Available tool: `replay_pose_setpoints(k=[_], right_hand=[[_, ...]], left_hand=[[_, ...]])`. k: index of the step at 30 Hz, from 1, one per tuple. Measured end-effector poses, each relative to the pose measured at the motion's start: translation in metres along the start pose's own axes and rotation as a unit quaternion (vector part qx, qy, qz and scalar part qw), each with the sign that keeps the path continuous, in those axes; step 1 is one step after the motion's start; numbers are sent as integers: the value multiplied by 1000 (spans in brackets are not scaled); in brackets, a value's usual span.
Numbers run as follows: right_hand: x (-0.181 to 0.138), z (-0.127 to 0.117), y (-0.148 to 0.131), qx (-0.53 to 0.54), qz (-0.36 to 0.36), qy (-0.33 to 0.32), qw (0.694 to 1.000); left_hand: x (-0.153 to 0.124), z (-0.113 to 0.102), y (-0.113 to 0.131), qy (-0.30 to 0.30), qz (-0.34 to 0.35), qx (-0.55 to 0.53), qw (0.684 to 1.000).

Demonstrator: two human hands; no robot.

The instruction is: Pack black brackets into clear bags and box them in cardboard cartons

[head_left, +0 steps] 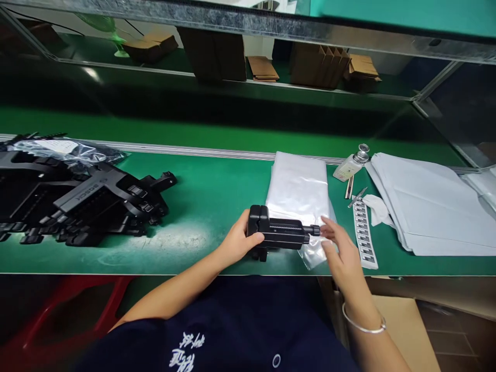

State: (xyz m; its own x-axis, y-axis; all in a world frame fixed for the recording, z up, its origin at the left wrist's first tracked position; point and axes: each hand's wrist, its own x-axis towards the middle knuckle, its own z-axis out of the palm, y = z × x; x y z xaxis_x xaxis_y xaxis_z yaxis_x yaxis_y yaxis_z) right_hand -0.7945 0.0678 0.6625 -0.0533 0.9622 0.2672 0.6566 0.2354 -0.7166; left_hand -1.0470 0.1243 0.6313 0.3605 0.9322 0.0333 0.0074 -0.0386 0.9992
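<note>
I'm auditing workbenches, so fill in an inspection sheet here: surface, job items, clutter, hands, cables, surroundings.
Surface: green bench top, shiny.
Job items: black device in hand; other black units piled at left; plastic bags behind the device.
Clutter: bottle, metal tool, label strip, crumpled wipe, white sheets at right.
Hands: left hand grips the device; right hand, fingers parted, by its knobbed end, contact unclear.
Cables: thin dark line at upper left, possibly one.
Surroundings: cardboard behind the bench; red chair below left.
</note>
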Motion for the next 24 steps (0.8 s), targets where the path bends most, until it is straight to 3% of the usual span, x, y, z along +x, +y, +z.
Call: replay_pose_setpoints(k=[3, 6, 10, 12, 16, 19, 21, 24], right_hand=[[-2, 3, 18, 230, 151, -93, 957], [-4, 12, 23, 308, 178, -83, 931], [-8, 8, 19, 175, 68, -23, 982], [-9, 3, 21, 113, 23, -8, 993], [-9, 4, 29, 219, 48, -87, 971], [-10, 6, 27, 204, 45, -68, 975], [-11, 4, 23, 105, -43, -28, 993], [-11, 1, 18, -10, -216, 4, 976]], left_hand=[[-3, -6, 0, -6, 18, 46, 999], [-2, -6, 1, -4, 32, 76, 997], [2, -2, -1, 19, 28, 35, 999], [2, -2, -2, 24, 16, 15, 999], [-3, -5, -2, 11, 20, 58, 998], [-4, -4, -4, 13, 19, 63, 998], [-2, 0, -8, 21, -7, 1, 1000], [1, 5, -15, 10, -69, -114, 991]])
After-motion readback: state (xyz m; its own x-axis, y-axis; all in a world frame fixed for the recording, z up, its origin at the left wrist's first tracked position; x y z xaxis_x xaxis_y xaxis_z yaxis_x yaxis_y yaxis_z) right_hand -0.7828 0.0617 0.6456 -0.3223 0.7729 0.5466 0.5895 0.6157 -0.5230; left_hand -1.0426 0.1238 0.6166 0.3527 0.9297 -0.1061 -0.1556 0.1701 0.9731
